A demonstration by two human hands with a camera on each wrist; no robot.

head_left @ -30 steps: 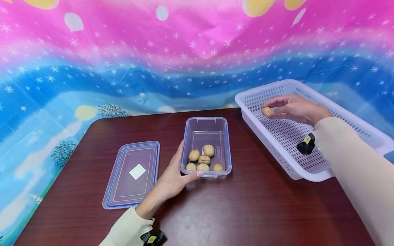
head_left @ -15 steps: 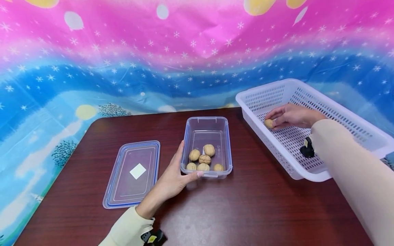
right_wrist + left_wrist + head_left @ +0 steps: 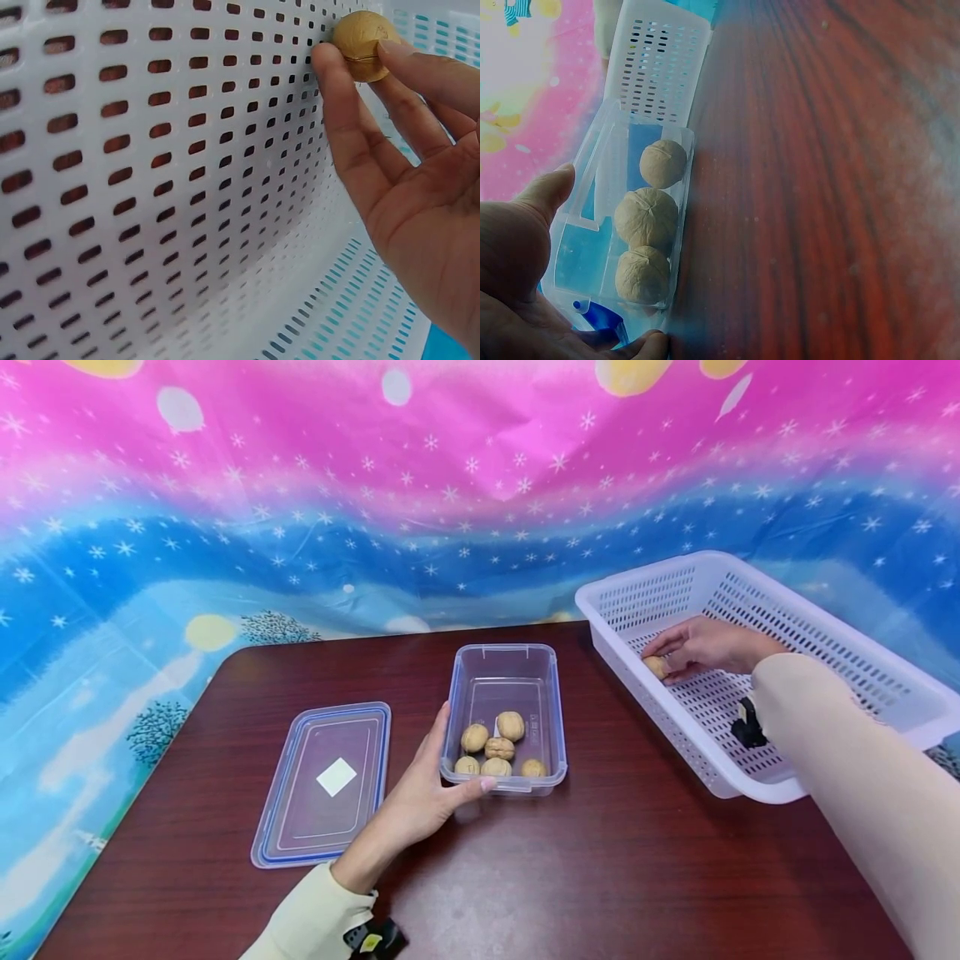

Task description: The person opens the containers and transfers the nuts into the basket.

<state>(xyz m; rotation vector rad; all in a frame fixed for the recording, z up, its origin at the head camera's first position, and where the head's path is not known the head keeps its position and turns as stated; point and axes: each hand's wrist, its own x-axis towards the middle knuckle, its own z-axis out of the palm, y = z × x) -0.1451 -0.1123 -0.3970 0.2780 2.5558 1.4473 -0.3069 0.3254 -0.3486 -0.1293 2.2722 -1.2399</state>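
My right hand (image 3: 701, 647) is down inside the white perforated basket (image 3: 712, 789), pinching a walnut (image 3: 366, 46) between thumb and fingertips. In the right wrist view that walnut is close to the basket's slotted plastic. My left hand (image 3: 420, 793) grips the near left corner of a clear plastic container (image 3: 558, 710), thumb on its front rim and fingers along the left side. Several walnuts (image 3: 499, 748) lie in the container's near half. The left wrist view shows some walnuts (image 3: 646, 217) through the clear wall, beside the thumb.
A clear lid (image 3: 307, 810) with a blue seal and a white square label (image 3: 336, 777) lies flat left of the container. All stand on a dark red-brown table (image 3: 600, 868). A colourful printed cloth (image 3: 450, 527) hangs behind the table.
My right hand has lowered the walnut from above the basket's floor deeper into the basket, and in the last half second has moved only slightly. My left hand and the container stay put.
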